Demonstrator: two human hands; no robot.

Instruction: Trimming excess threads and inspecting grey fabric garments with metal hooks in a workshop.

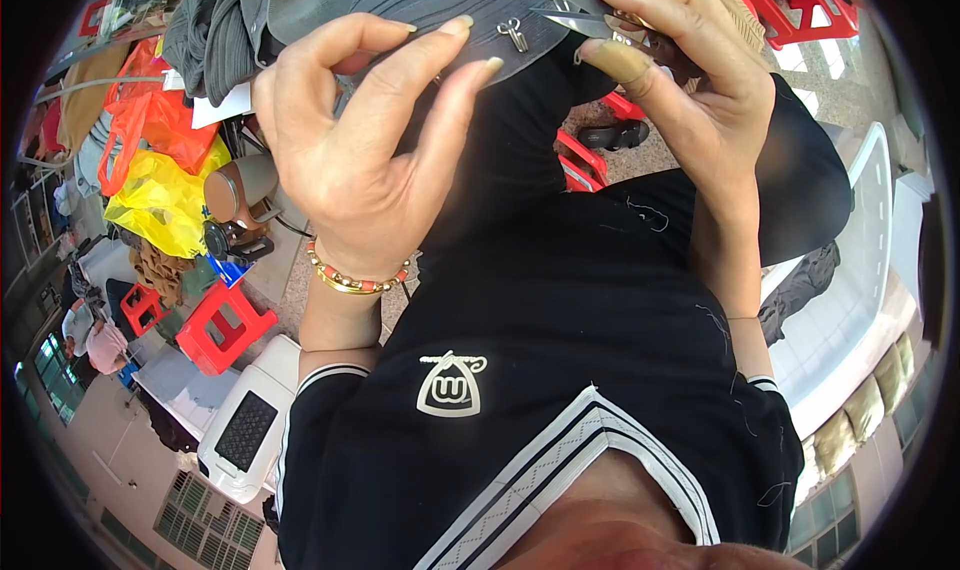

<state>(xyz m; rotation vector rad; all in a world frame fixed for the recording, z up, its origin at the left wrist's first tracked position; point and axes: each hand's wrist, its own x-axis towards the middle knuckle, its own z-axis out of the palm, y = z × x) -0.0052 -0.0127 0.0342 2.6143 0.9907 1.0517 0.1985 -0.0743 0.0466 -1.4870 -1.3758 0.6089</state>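
Dark grey ribbed fabric [395, 8] lies at the top of the view, over my black-clothed lap. On its edge a silvery metal hook [513, 35] stands out, with another metal piece partly hidden near the blades. My right hand [700, 80] is closed round thread snips [575, 15], whose two pointed blades are apart and face left, over the fabric edge. A tan covering wraps the right thumb. Left of the hook, my left hand [365, 140] hovers at the fabric with thumb and fingers apart. Something tiny shows between its fingers, too small to name. The left wrist wears a beaded bracelet.
Orange and yellow plastic bags [165, 200] sit at the left beside a brown, rounded machine part [232, 192]. Red plastic stools [225, 327] stand left and upper right. A white bin-like box [245, 435] is at lower left, and a white tray-like surface [850, 300] holds dark cloth at right.
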